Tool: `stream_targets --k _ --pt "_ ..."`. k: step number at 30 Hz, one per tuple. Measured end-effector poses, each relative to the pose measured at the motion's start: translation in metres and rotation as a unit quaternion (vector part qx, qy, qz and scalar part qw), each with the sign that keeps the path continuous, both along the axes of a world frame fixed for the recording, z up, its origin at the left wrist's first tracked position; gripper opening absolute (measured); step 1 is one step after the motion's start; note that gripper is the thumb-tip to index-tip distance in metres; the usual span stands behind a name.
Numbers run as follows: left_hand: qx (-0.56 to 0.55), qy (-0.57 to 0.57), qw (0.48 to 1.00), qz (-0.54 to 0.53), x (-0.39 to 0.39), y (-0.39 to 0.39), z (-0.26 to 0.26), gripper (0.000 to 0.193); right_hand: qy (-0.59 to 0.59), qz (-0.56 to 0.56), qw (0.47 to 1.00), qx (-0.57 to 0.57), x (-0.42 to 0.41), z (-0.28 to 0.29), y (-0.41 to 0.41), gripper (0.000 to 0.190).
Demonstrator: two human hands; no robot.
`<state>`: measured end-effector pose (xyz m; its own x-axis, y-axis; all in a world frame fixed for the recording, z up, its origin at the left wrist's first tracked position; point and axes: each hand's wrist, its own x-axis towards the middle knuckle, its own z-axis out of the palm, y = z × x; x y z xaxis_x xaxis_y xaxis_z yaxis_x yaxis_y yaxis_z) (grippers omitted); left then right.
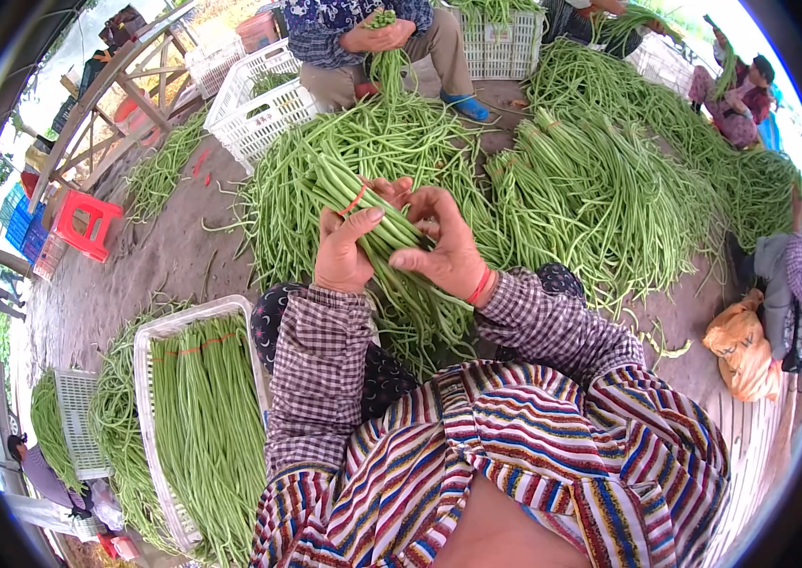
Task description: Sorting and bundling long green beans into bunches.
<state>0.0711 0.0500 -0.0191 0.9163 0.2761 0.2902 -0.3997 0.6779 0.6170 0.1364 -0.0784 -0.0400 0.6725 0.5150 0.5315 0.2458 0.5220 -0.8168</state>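
A bundle of green yard-long beans (390, 238) with a red band around its upper end lies between my hands, over my lap. My left hand (347, 248) grips it just below the band, thumb on top. My right hand (443, 238) is curled about the bundle's right side, with thumb and fingers against the beans. A red band circles my right wrist. Beyond the hands lies a big heap of loose long beans (301, 206). Right of it is a pile of banded bean bundles (599, 192). The undersides of both hands' grips are hidden.
A white plastic crate (253, 334) of banded beans stands at my left. Opposite sits a person (351, 35) holding beans, beside a white crate (269, 117). A red plastic stool (85, 224) is at the left, an orange sack (741, 348) at the right. Other people sit around the heaps.
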Motion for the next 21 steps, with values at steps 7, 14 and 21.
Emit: stream_targets --k 7,14,21 --pt "0.008 -0.055 0.998 -0.036 0.007 0.006 -0.006 0.041 -0.266 -0.125 0.943 -0.157 0.017 0.021 -0.002 0.023" --pt "0.095 0.065 0.992 0.045 -0.004 0.003 0.005 0.039 -0.238 -0.123 0.955 -0.127 0.021 0.031 -0.004 0.020" --pt "0.070 0.055 0.995 0.043 -0.007 -0.009 0.010 0.042 -0.242 -0.052 0.961 -0.125 0.037 0.029 -0.003 0.016"
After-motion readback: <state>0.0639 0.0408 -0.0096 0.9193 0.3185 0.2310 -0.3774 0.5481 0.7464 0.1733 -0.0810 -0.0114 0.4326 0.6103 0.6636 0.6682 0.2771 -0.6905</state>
